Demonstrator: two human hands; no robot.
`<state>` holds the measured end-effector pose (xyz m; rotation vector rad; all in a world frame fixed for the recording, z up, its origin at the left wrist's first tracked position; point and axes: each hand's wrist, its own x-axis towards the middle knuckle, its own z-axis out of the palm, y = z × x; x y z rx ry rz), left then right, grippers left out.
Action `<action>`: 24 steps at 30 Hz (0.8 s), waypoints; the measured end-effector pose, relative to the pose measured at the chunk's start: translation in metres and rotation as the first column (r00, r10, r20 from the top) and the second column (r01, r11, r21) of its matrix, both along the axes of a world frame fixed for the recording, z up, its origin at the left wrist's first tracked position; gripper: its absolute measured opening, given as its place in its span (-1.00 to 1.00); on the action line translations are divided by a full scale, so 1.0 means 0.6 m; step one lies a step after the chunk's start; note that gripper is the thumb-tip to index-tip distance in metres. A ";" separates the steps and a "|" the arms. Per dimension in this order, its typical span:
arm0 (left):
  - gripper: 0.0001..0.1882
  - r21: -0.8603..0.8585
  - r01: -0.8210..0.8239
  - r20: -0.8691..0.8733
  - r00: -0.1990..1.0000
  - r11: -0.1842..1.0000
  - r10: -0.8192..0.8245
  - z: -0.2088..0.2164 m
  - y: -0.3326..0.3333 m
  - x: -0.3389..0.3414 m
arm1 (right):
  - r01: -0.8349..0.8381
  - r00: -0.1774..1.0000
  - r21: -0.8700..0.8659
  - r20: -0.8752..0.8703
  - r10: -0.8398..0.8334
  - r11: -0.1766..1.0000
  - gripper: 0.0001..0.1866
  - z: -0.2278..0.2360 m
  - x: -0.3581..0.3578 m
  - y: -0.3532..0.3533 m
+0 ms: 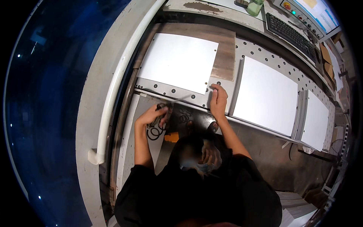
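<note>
My left hand point(154, 114) is wrapped round a dark tool with a thin nozzle pointing right, which looks like an air blow gun point(168, 107); a coiled black hose point(154, 133) hangs below it. My right hand point(218, 101) is at the front edge of the grey machine bed, fingers extended and slightly bent, with nothing visible in it. Just left of its fingertips is the near right corner of a white panel point(177, 62). That panel has small holes near its edges and lies partly over a brown board point(223, 67).
Right of my right hand stands a stack of white panels point(266, 96), with another stack point(315, 120) beyond it. A white rail point(117, 85) runs along the machine at left. A keyboard point(290, 36), a control panel point(298, 15) and a green bottle point(255, 6) are at the back.
</note>
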<state>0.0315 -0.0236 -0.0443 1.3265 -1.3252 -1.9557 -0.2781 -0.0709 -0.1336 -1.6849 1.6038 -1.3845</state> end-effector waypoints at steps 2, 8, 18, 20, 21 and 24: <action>-0.57 0.025 0.005 -0.025 1.000 1.000 -0.005 0.012 0.031 0.001 | -0.008 1.000 0.008 -0.005 0.008 1.000 -0.74 0.003 -0.003 -0.002; -0.59 -0.218 -0.247 0.121 0.953 0.944 0.277 0.105 0.082 0.014 | -0.043 0.997 -0.041 -0.058 0.041 0.998 -0.77 0.006 -0.003 -0.005; -0.66 -0.887 -0.340 -0.385 0.172 -0.312 0.907 0.234 0.147 0.029 | -0.065 0.991 -0.069 -0.125 0.056 0.995 -0.77 0.001 0.000 -0.002; -0.65 -0.950 -0.284 -0.112 -0.083 -0.131 0.990 0.226 0.158 0.016 | -0.071 0.987 -0.085 -0.151 0.058 0.994 -0.76 0.001 -0.002 -0.002; -0.64 -0.961 -0.274 0.030 -0.212 -0.030 0.977 0.225 0.163 0.009 | -0.073 0.987 -0.082 -0.152 0.060 0.994 -0.76 0.001 0.000 -0.001; -0.47 -0.925 -0.380 0.046 -0.167 -0.021 0.985 0.202 0.177 0.010 | -0.076 0.985 -0.072 -0.163 0.064 0.994 -0.73 0.000 0.002 -0.001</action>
